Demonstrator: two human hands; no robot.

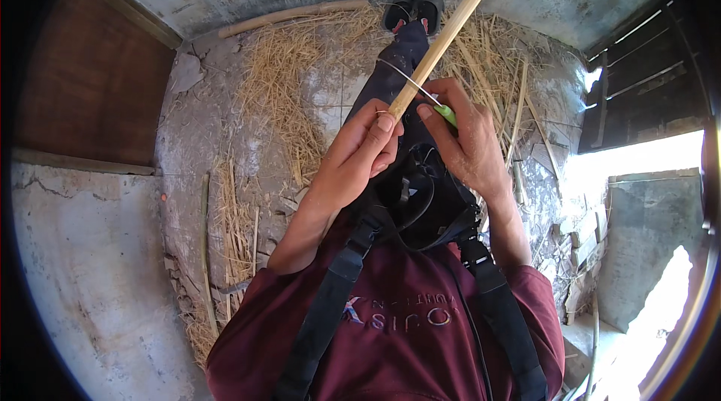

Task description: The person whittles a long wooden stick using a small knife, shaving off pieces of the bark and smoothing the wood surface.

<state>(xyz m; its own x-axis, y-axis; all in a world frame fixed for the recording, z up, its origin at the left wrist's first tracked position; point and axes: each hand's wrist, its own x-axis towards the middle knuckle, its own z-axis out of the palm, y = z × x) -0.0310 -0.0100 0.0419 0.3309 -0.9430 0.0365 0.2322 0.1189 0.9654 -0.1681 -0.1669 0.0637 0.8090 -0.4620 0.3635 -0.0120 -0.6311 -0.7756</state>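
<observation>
We note the left hand [360, 147] gripping a pale yellow, slender stick of bamboo or wood [454, 29] near its lower end, thumb pressed on top and fingers curled beneath. The right hand [467, 138], just right of that grip, is closed round a short, bright green handle [446, 114]; a thin, curved, metal-looking blade [393, 67] runs from it across the stick, just beyond the left thumb. Contact between blade and stick we cannot confirm. Our reading: the left hand steadies the near end because the blade sits close by, while the right keeps the edge crosswise to the shaft. The stick lies above the dark-trousered legs [373, 85], its long axis slanting from the left-hand grip outward and to the right; the near end points back toward the torso, the far end leaves our view. Loose straw-coloured shavings [282, 89] lie on the floor beyond and left of the left-hand grip, consistent, we judge, with stripped material.
</observation>
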